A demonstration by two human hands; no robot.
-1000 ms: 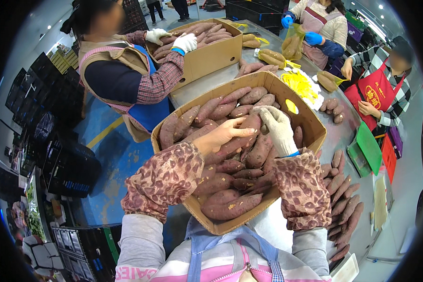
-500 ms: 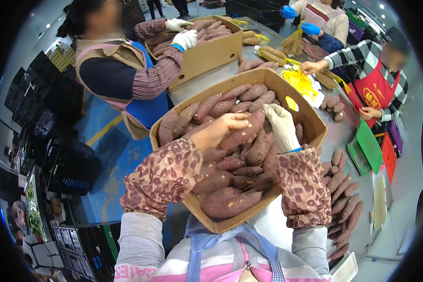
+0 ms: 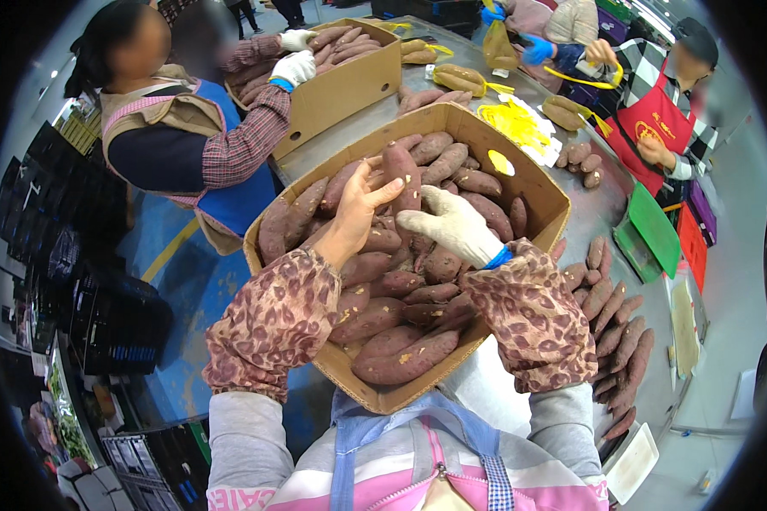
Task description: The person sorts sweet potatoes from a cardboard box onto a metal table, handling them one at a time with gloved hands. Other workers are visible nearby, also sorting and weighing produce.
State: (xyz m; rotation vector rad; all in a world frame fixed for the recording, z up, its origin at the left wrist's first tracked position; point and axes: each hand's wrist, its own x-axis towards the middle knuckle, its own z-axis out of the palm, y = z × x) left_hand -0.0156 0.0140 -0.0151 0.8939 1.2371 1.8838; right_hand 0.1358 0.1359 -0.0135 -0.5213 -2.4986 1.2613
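Observation:
My bare left hand [image 3: 352, 209] is closed around one side of a reddish-purple sweet potato [image 3: 403, 175], thumb in front and fingers partly hidden behind it. The sweet potato stands nearly upright, with pale scuffs on its skin. At its lower right, my white-gloved right hand [image 3: 456, 223] grips the bottom end between thumb and fingers. Both hands are over an open cardboard box [image 3: 533, 192] full of sweet potatoes [image 3: 406, 358]. A yellow oval sticker [image 3: 501, 163] shows on the box's inner far wall.
A co-worker's gloved hands rest at another box [image 3: 341, 89] of sweet potatoes, far left. On the metal table lie loose sweet potatoes [image 3: 626, 349], yellow net ties [image 3: 520, 128] and netted bags [image 3: 460, 79]. A green crate [image 3: 652, 234] stands right. Two people work across the table.
The sweet potato has turned from slanting to nearly upright and moved left. My right glove has shifted from its upper right to its lower end. The view has shifted slightly.

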